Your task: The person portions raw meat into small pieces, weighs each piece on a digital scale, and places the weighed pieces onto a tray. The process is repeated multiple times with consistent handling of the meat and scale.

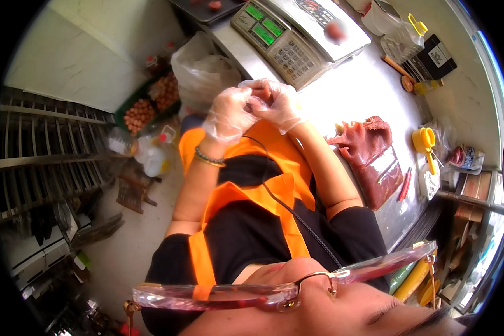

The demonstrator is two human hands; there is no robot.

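My left hand point(230, 112) and my right hand point(280, 103), both in clear disposable gloves, meet in front of the orange apron. A piece of pink raw meat point(260, 103) is held between their fingers; the hands hide part of it. Right of my right forearm, a large dark red slab of raw meat point(371, 161) lies on the metal table point(332, 98). Its far end is ragged, and glare hides whether it is wrapped. Beyond my hands stands a digital scale point(294, 54) with lit green displays. One reddish ball of meat point(334, 32) rests on its plate.
A red-handled tool point(405, 184) and a yellow plastic cup point(423, 140) lie right of the slab. A clear jug point(403, 44) stands far right. Left of the table are a white plastic bag point(199, 69), a green crate point(122, 110) of small brown round items and a wooden stool point(132, 194).
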